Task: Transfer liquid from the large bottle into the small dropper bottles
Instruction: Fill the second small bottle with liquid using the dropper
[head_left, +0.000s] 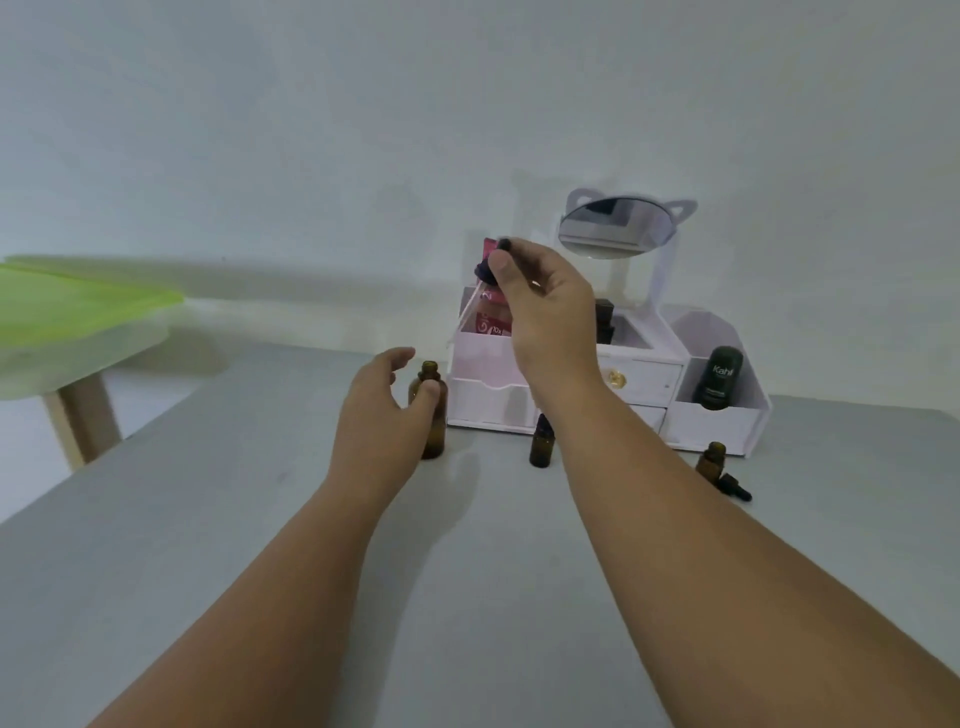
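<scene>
A large amber bottle (431, 415) stands uncapped on the grey table (208, 519). My left hand (382, 415) is beside it, thumb on its shoulder, fingers spread apart. My right hand (540, 312) is raised above the table, pinching a black dropper cap (488, 262) whose thin glass pipette slants down to the left. A small amber bottle (541, 447) with a dark cap stands under my right wrist. Another small amber bottle (711, 460) stands uncapped to the right, with a black dropper cap (735, 488) lying next to it.
A white cosmetic organiser (727, 421) with drawers and a round mirror (613, 226) stands at the back against the wall, holding a dark green Kahf container (722, 376) and pink packets. A green-topped side table (78, 312) is at the left.
</scene>
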